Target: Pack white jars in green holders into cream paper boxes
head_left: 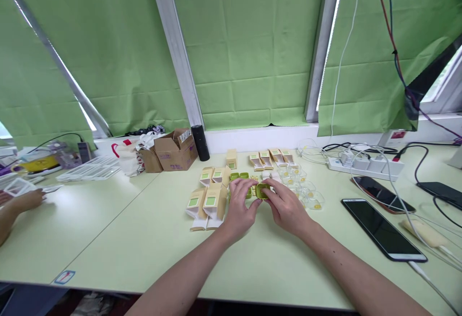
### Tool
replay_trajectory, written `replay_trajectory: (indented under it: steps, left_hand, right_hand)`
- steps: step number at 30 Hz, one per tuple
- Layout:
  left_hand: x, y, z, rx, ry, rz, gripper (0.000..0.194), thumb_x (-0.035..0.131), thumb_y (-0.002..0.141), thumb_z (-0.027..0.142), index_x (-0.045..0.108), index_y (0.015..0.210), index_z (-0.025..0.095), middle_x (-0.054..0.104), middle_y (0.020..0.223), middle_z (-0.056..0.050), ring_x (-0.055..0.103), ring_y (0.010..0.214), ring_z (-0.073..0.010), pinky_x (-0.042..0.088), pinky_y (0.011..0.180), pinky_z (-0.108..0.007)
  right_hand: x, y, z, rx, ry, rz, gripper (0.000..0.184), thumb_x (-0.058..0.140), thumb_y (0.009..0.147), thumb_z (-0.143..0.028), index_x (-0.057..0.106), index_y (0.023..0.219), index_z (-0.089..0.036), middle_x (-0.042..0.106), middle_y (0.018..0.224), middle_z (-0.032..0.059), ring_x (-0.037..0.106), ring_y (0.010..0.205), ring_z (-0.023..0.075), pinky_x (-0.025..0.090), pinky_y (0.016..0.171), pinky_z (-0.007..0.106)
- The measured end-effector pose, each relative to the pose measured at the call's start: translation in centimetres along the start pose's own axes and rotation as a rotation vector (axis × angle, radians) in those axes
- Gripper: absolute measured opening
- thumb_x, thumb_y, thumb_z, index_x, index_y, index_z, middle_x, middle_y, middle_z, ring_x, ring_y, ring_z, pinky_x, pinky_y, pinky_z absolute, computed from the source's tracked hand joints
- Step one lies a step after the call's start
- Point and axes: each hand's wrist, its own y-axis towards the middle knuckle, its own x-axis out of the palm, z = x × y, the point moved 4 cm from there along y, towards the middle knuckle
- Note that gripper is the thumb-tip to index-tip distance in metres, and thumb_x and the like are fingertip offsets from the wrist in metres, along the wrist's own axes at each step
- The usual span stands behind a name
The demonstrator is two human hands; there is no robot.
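A small square green cup [263, 191] is held just above the table, its open side facing me. My right hand [288, 208] grips its right side between thumb and fingers. On the left side, the thumb and forefinger of my left hand [241, 208] close on its edge. Behind my hands lie more green cups [239, 176], partly hidden. Several open kraft boxes with green labels [215, 201] lie left of my left hand. Several clear plastic cups with yellow spots [314, 199] stand beyond my right hand, near small white pieces [271, 175].
More kraft boxes [266, 159] line the back. Phones [383, 229] and a white power strip [364, 165] with cables lie on the right. Back left are a cardboard carton [176, 152] and a black cylinder [200, 143]. Another person's hand [27, 201] works at far left.
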Motion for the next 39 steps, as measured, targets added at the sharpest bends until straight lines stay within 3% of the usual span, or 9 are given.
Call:
replay_trajectory:
  steps: [16,29,39]
  left_hand:
    - [0.0,-0.01,0.07,0.016,0.015,0.008,0.04,0.067,0.096,0.02,0.061,0.135,0.026,0.066,0.133,-0.01,0.046,0.134,-0.0309,0.047,0.113,-0.054]
    - [0.12,-0.18,-0.1,0.034,0.023,0.024,0.037,0.068,0.098,0.023,0.061,0.134,0.025,0.067,0.132,-0.01,0.046,0.133,-0.0303,0.047,0.113,-0.053]
    - [0.1,-0.13,-0.16,0.029,0.028,0.016,0.038,0.065,0.1,0.026,0.06,0.138,0.027,0.066,0.133,-0.011,0.047,0.134,-0.0318,0.046,0.113,-0.056]
  right_hand:
    - [-0.4,0.03,0.09,0.011,0.049,0.053,0.029,0.053,0.102,-0.01,0.065,0.124,-0.021,0.067,0.136,0.0193,0.068,0.125,0.0313,0.064,0.094,0.047]
    - [-0.16,0.17,-0.06,-0.005,0.066,0.016,0.033,0.047,0.102,-0.006,0.062,0.128,-0.02,0.062,0.137,0.021,0.066,0.123,0.0319,0.064,0.089,0.046]
    - [-0.21,0.09,0.2,0.037,0.145,0.041,0.035,0.048,0.104,-0.013,0.06,0.135,-0.023,0.063,0.138,0.0195,0.066,0.127,0.0312,0.065,0.093,0.047]
